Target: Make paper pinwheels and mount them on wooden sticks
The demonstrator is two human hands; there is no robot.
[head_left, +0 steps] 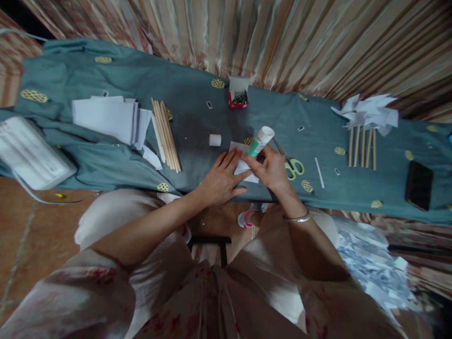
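Note:
A small piece of white paper (251, 178) lies on the cloth in front of me, partly covered by both hands. My left hand (223, 178) rests flat on it with fingers stretched out. In my right hand (271, 168) is a green and white glue stick (260, 141), tilted, its lower end down at the paper and hidden by my fingers. The white glue cap (215, 140) lies on its side beyond my left hand. Just right of my right hand are scissors with light green handles (294, 168), their blades partly hidden.
A red box of small metal pieces (238, 100) stands open at the back. Left are wooden sticks (165, 136), paper sheets (104, 117) and a white device (35, 153). Right are paper pinwheels on sticks (367, 113), a paper strip (319, 172) and a phone (419, 185). Paper scraps (374, 263) lie below.

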